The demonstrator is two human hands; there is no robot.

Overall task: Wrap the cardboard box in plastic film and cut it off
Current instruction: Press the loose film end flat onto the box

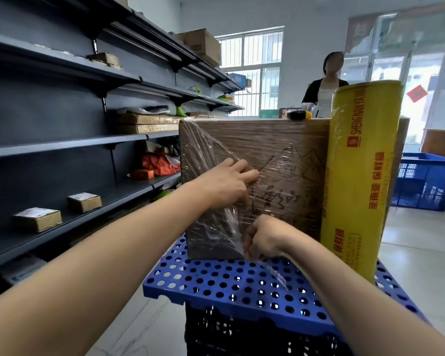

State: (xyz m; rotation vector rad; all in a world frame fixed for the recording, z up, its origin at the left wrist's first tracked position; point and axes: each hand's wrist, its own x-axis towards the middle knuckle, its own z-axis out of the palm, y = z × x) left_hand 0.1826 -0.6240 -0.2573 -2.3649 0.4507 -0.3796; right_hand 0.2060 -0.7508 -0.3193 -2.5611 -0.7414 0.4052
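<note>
At the left of the frame, dark shelves (pixel 62 145) are seen, and two small taped parcels (pixel 37 219) are laid on the lower shelf, well apart from the work. From the lower left, one bare forearm is stretched diagonally toward the centre. The left hand (pixel 226 182) is laid flat, palm down and fingers spread, on the front face of the cardboard box (pixel 280 150), and the plastic film (pixel 208 150) is pressed under it; nothing is gripped by it. One box is counted at the centre, set on a blue perforated board (pixel 216 278) over a dark crate (pixel 242 335). From the lower right, the second forearm is bent upward. The right hand (pixel 261 237) is curled into a fist just beside the lower edge of the box, and a loose, crumpled tail of the film is pinched in it. One yellow film roll (pixel 360 176) is stood upright, touching the box at its right side. One person (pixel 324 91) is seen behind, in the upper right.
</note>
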